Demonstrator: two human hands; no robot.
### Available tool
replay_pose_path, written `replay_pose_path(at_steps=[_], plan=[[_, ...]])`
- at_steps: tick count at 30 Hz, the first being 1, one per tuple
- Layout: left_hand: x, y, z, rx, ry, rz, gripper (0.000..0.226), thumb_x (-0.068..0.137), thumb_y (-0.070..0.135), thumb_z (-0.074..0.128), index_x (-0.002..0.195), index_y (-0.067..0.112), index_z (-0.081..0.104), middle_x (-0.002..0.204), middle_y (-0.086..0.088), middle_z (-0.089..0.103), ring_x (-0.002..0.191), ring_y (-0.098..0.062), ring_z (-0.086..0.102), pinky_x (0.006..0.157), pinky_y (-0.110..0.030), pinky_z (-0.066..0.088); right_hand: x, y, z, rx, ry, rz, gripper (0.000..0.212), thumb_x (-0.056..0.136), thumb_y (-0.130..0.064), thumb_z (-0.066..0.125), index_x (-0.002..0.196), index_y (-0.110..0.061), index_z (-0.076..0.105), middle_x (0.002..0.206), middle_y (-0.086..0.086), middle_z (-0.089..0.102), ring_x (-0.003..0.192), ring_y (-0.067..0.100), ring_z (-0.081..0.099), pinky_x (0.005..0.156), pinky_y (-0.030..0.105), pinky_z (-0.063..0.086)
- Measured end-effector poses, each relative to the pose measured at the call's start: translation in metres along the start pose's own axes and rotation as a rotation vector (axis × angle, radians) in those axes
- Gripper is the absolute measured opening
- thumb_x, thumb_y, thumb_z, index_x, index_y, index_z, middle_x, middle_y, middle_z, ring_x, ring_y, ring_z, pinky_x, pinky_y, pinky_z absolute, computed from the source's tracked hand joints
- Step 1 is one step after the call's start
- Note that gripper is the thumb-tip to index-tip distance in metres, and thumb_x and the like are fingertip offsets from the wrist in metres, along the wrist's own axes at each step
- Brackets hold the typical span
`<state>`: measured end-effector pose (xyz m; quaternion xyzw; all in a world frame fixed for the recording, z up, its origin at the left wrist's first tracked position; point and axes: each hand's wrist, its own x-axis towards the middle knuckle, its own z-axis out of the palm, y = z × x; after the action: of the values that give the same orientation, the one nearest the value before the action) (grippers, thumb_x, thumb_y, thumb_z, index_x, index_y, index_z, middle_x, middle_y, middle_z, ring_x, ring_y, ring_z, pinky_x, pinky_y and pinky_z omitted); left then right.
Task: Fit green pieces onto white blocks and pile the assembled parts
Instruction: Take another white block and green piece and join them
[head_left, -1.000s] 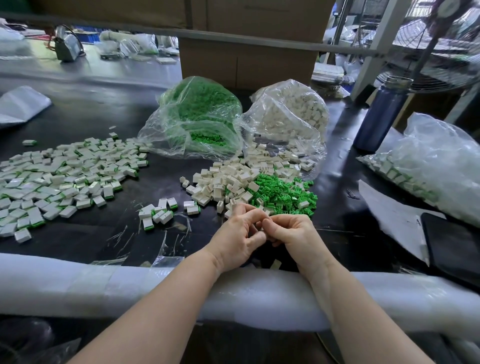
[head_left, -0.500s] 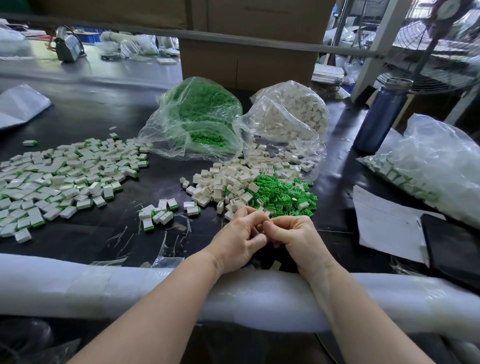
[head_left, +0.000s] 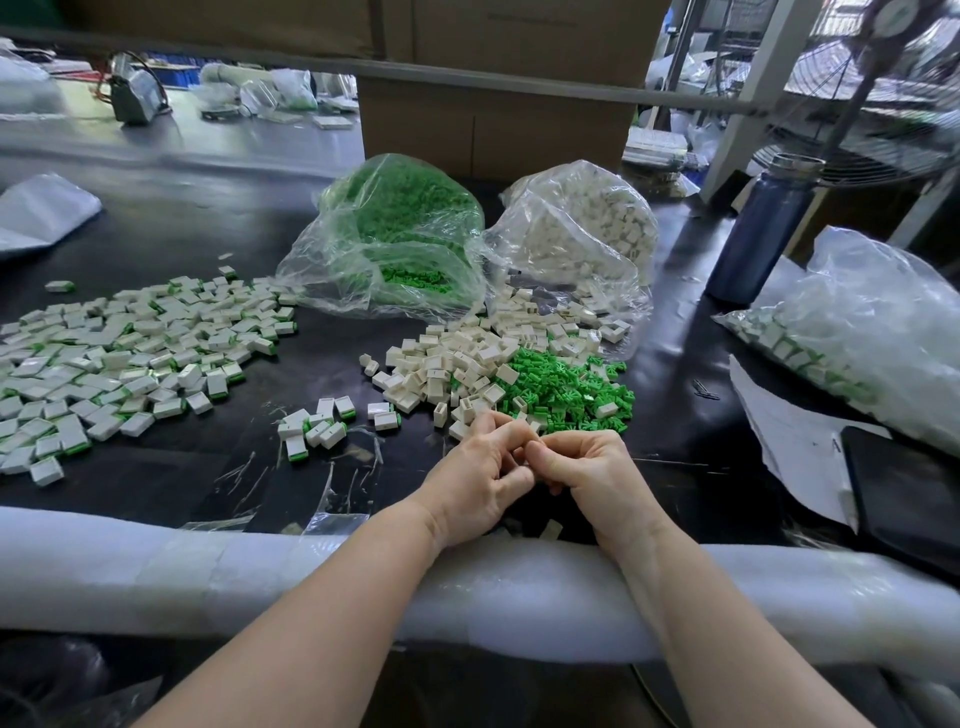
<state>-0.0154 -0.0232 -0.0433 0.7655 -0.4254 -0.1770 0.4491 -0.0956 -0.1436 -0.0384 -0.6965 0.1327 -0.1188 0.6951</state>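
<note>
**Hands joined over a hidden piece**

The fingertips of both hands meet just in front of the loose heaps. The left hand (head_left: 480, 475) has its fingers curled, thumb and forefinger drawn to a pinch; the right hand (head_left: 587, 470) is curled the same way, its thumb pressed against the left's fingertips. Whatever they pinch is covered by the fingers, so it cannot be told whether it is a white block, a green piece, or both.

Both wrists rest on a white foam roll (head_left: 260, 577) along the near edge of the black table (head_left: 208, 218).

Just beyond the fingers lies a heap of white blocks (head_left: 457, 364), touching a heap of green pieces (head_left: 566, 389) on its right. A small cluster of assembled parts (head_left: 317, 426) sits left of the hands, and the big pile of assembled parts (head_left: 130, 348) spreads further left.

Behind the heaps stand two clear bags: a green bag (head_left: 400, 239) and a white bag (head_left: 576, 228), its mouth spilling blocks. At the right are a blue bottle (head_left: 758, 234), another bag of parts (head_left: 862, 332), paper (head_left: 795, 441) and a dark tablet (head_left: 909, 493). A cardboard box (head_left: 493, 119) stands at the back.
</note>
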Motion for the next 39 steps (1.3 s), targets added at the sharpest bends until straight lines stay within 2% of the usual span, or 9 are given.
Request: replay_pose_path(at_steps=[10,14,16,20,22,25,29,34,39], plan=[[-0.0004,0.0027,-0.0008,0.014,-0.004,-0.006,0.018,0.088,0.009,0.051,0.093,0.027,0.052,0.106,0.004,0.038,0.087,-0.012,0.047,0.087,-0.026,0.044,0.0007,0.0003,0.0004,0.011,0.02,-0.002,0.018,0.085,-0.003,0.062,0.07,0.004,0.07,0.046,-0.001,0.055,0.041,0.004,0.044,0.043,0.014,0.036],[-0.0005,0.0034,-0.0006,-0.016,0.043,0.0,0.024,0.088,0.005,0.05,0.089,0.028,0.051,0.103,0.003,0.039,0.088,-0.012,0.047,0.081,-0.011,0.04,0.0014,-0.0008,0.0035,-0.037,0.007,-0.056,0.022,0.088,-0.007,0.06,0.068,-0.007,0.07,0.052,-0.004,0.057,0.049,0.003,0.047,0.049,0.014,0.039],[-0.0008,0.0034,-0.001,-0.052,0.078,0.006,0.023,0.089,0.004,0.05,0.088,0.027,0.052,0.102,0.003,0.039,0.085,-0.011,0.047,0.079,-0.008,0.04,0.0018,-0.0012,0.0053,-0.076,0.007,-0.077,0.024,0.089,-0.014,0.059,0.068,-0.011,0.069,0.057,0.001,0.058,0.054,0.007,0.049,0.051,0.015,0.04],[-0.0006,0.0013,-0.0016,-0.109,0.14,0.002,0.004,0.092,0.015,0.055,0.093,0.017,0.058,0.099,0.006,0.042,0.082,-0.012,0.051,0.078,-0.01,0.044,0.0026,0.0011,0.0047,-0.072,0.077,-0.094,0.016,0.089,-0.018,0.06,0.081,-0.011,0.072,0.067,0.006,0.068,0.062,0.012,0.061,0.054,0.016,0.048],[0.0004,-0.001,-0.0017,-0.098,0.181,-0.012,0.009,0.091,0.017,0.056,0.097,0.012,0.061,0.096,0.009,0.042,0.079,-0.009,0.05,0.074,-0.008,0.043,0.0034,0.0026,0.0033,-0.057,0.134,-0.106,0.009,0.087,-0.013,0.063,0.088,-0.012,0.072,0.07,-0.001,0.071,0.064,0.008,0.065,0.054,0.017,0.049],[0.0011,-0.0016,-0.0017,-0.082,0.182,-0.021,0.013,0.092,0.019,0.056,0.098,0.01,0.061,0.095,0.007,0.041,0.074,-0.006,0.047,0.069,-0.007,0.041,0.0039,0.0037,0.0016,-0.146,0.164,-0.174,0.014,0.083,-0.007,0.068,0.08,-0.02,0.07,0.071,-0.007,0.071,0.068,0.004,0.065,0.058,0.017,0.05],[-0.0003,-0.0014,-0.0008,-0.061,0.168,-0.009,0.007,0.091,0.018,0.056,0.094,0.013,0.06,0.096,0.007,0.04,0.073,-0.004,0.046,0.069,-0.007,0.041,0.0033,0.0036,0.0012,-0.249,0.204,-0.244,0.02,0.079,-0.005,0.071,0.069,-0.023,0.068,0.065,-0.009,0.067,0.062,0.001,0.059,0.06,0.015,0.047],[-0.0002,-0.0016,-0.0003,-0.023,0.181,-0.034,0.008,0.091,0.016,0.058,0.095,0.011,0.061,0.098,0.005,0.043,0.073,-0.005,0.047,0.071,-0.005,0.041,0.0044,0.0042,0.0013,-0.341,0.245,-0.225,0.023,0.085,-0.008,0.065,0.069,-0.024,0.06,0.063,-0.01,0.059,0.054,-0.003,0.051,0.056,0.014,0.042],[0.001,-0.0029,-0.0014,-0.007,0.198,-0.052,0.014,0.091,0.018,0.057,0.099,0.008,0.063,0.101,0.002,0.045,0.076,-0.009,0.05,0.07,-0.006,0.041,0.003,0.0015,0.0037,-0.334,0.21,-0.244,0.019,0.082,-0.007,0.068,0.071,-0.021,0.063,0.065,-0.008,0.061,0.055,-0.004,0.052,0.056,0.009,0.041]])
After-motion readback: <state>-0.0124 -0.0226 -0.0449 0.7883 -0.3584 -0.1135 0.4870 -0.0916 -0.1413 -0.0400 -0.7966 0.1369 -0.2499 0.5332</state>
